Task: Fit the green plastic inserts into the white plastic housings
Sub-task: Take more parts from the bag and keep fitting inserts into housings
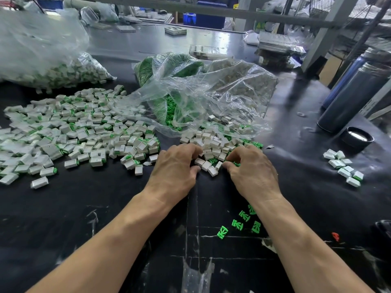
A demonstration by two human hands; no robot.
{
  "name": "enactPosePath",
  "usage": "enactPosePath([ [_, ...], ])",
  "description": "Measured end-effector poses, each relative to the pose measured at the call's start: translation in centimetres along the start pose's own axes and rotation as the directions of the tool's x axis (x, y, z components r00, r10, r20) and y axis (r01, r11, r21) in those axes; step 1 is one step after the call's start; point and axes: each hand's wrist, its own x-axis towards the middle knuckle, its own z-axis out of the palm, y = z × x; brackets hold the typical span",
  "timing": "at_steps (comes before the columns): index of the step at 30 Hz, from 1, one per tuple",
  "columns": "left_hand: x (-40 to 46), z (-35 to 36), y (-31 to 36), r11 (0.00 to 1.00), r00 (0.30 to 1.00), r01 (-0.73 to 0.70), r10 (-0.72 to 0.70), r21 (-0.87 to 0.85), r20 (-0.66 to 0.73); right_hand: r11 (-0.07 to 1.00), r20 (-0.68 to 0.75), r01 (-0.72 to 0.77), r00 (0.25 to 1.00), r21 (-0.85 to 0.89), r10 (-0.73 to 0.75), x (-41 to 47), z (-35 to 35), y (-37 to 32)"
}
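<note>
Both hands on counter, left hand and right hand side by side. Housing pile just ahead of fingers, open bags behind it. Big spread of assembled pieces left. Loose inserts under right forearm. Flasks far right.

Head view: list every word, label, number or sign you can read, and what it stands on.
None can be read.
Yellow sign behind the frame post: too blurred to read.
White housings, green inserts, steel flasks: no text visible.
</note>
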Motion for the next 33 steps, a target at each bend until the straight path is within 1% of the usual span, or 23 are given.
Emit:
enactPosePath([
  [4,0.16,-0.04,0.04,1.0,1.0,-0.01,0.01,0.02,0.01,1.0,-0.04,-0.004,0.999,0.004,0.004,0.11,0.13,-0.03],
  [8,0.31,-0.08,-0.04,0.999,0.998,-0.016,0.013,0.042,0.056,0.996,-0.105,0.016,0.994,0.088,-0.007,0.06,-0.05,-0.1],
  [11,0.3,-0.1,-0.25,1.0,0.997,-0.013,0.013,0.003,0.073,0.973,-0.143,0.039,0.99,0.228,-0.007,-0.15,-0.21,-0.08],
  [13,0.17,-0.2,-0.4,0.996,0.998,0.01,-0.003,-0.091,0.069,0.938,-0.141,0.055,0.99,0.344,-0.007,-0.23,-0.2,0.06],
  [15,0.09,-0.29,-0.37,0.978,0.999,0.026,-0.018,-0.205,0.037,0.873,-0.11,0.051,0.994,0.485,0.003,-0.2,-0.08,0.2],
  [18,0.13,-0.35,-0.06,0.911,0.998,0.056,-0.06,-0.408,0.004,0.719,-0.047,0.019,0.999,0.695,0.019,-0.15,0.28,0.23],
  [21,0.06,-0.22,0.33,0.795,0.995,0.1,-0.087,-0.598,0.051,0.592,-0.002,0.012,1.0,0.806,-0.017,-0.3,0.36,0.03],
  [24,-0.05,0.04,0.52,0.708,0.992,0.123,-0.092,-0.695,0.082,0.495,0.033,-0.014,0.999,0.869,-0.029,-0.43,0.27,-0.17],
  [29,-0.03,0.24,0.43,0.618,0.99,0.14,-0.092,-0.774,0.105,0.462,0.05,-0.011,0.996,0.887,-0.073,-0.64,0.43,-0.47],
  [33,-0.02,0.19,0.33,0.604,0.991,0.135,-0.073,-0.786,0.115,0.464,0.049,-0.003,0.995,0.886,-0.087,-0.73,0.67,-0.42],
])
